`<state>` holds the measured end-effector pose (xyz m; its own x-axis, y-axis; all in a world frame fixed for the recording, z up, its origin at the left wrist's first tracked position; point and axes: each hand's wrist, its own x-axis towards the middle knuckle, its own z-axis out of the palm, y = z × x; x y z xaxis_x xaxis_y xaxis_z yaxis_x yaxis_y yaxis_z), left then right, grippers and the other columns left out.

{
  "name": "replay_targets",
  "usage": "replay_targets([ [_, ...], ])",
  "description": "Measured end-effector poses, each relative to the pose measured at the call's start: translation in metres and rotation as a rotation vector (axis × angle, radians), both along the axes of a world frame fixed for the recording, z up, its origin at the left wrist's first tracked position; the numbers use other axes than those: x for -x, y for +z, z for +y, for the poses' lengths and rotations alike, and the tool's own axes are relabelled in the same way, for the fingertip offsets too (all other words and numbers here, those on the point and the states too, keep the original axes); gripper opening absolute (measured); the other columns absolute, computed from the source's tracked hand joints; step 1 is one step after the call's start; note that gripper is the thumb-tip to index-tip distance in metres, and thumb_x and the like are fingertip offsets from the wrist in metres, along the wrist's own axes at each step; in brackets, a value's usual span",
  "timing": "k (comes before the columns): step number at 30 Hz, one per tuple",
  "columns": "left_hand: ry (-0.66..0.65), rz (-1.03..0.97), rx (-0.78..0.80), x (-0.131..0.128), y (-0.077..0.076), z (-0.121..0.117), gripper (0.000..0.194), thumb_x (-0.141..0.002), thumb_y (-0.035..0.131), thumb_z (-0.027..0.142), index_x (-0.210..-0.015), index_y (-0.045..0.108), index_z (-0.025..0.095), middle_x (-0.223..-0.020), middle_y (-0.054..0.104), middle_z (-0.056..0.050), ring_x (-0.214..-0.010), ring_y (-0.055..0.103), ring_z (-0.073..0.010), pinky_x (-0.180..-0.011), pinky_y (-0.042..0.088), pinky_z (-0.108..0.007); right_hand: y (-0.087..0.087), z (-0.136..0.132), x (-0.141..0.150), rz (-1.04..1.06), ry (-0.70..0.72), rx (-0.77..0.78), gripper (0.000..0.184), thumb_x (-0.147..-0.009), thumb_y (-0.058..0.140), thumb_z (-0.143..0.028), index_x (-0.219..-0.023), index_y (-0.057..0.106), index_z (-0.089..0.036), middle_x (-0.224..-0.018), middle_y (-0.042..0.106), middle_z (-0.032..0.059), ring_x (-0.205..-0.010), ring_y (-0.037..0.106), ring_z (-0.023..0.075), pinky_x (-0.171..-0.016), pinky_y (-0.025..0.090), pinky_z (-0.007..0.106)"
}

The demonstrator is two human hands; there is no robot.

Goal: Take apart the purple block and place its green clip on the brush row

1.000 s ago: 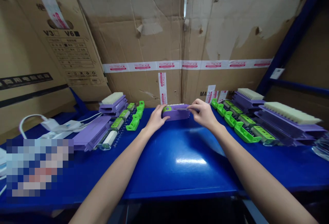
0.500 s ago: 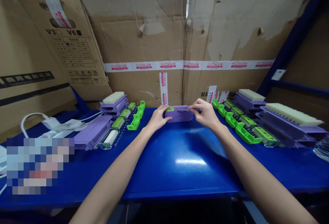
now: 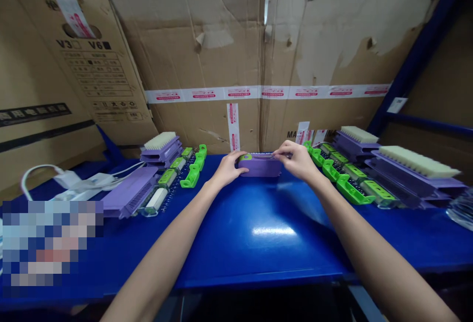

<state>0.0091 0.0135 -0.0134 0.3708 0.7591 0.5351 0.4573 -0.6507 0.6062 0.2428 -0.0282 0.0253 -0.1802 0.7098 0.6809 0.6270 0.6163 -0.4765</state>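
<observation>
Purple brush housing (image 3: 259, 166) gripped by both hands before carton (image 3: 92, 66) marked "V6".

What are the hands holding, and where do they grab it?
Both hands hold one purple brush block on the blue table. The left hand grips its left end; the right hand pinches its top right edge with the fingers.

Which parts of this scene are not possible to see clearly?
- Head view: the purple case has both ends covered by the left hand and right hand.
- A thin item at the right fingertips is too small to identify.
- Lower left is pixelated.
- Box print is too small to read.
</observation>
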Motion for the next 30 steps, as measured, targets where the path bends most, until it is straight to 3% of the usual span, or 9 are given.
replay_targets([
  [6,-0.05,-0.099,0.152,0.005,0.001,0.001,0.053,-0.062,0.073,0.008,-0.113,0.061,0.02,-0.117,0.059,-0.008,-0.105,0.059,-0.0202,-0.093,0.051,-0.039,0.002,0.002,-0.006,0.037,0.038,0.108,0.013,-0.073,0.06,-0.017,-0.072,0.073,-0.018,-0.072,0.063,0.004,-0.069,0.06,0.0168,-0.065,0.046,0.03],
  [19,-0.02,0.02,0.058,0.007,0.006,0.003,0.052,-0.061,0.076,0.012,-0.11,0.063,0.021,-0.107,0.062,-0.006,-0.097,0.061,-0.0201,-0.086,0.053,-0.037,0.003,-0.005,0.008,-0.057,-0.015,-0.04,0.017,-0.075,0.056,-0.017,-0.072,0.073,-0.02,-0.071,0.061,0.004,-0.068,0.058,0.0165,-0.062,0.045,0.028],
  [26,-0.031,0.14,-0.008,0.012,0.012,0.002,0.054,-0.063,0.075,0.014,-0.114,0.062,0.022,-0.107,0.061,-0.006,-0.1,0.059,-0.0209,-0.09,0.049,-0.037,0.003,-0.004,0.006,-0.042,0.048,-0.053,0.015,-0.076,0.057,-0.015,-0.073,0.072,-0.019,-0.073,0.061,0.0037,-0.069,0.058,0.0162,-0.063,0.044,0.028],
  [30,-0.01,0.215,-0.047,0.008,0.014,0.0,0.057,-0.065,0.074,0.017,-0.119,0.058,0.024,-0.103,0.059,-0.005,-0.098,0.057,-0.021,-0.091,0.047,-0.038,-0.002,0.003,0.004,0.0,0.044,0.015,0.015,-0.076,0.058,-0.018,-0.074,0.073,-0.019,-0.076,0.065,0.0041,-0.072,0.061,0.0168,-0.066,0.045,0.028],
])
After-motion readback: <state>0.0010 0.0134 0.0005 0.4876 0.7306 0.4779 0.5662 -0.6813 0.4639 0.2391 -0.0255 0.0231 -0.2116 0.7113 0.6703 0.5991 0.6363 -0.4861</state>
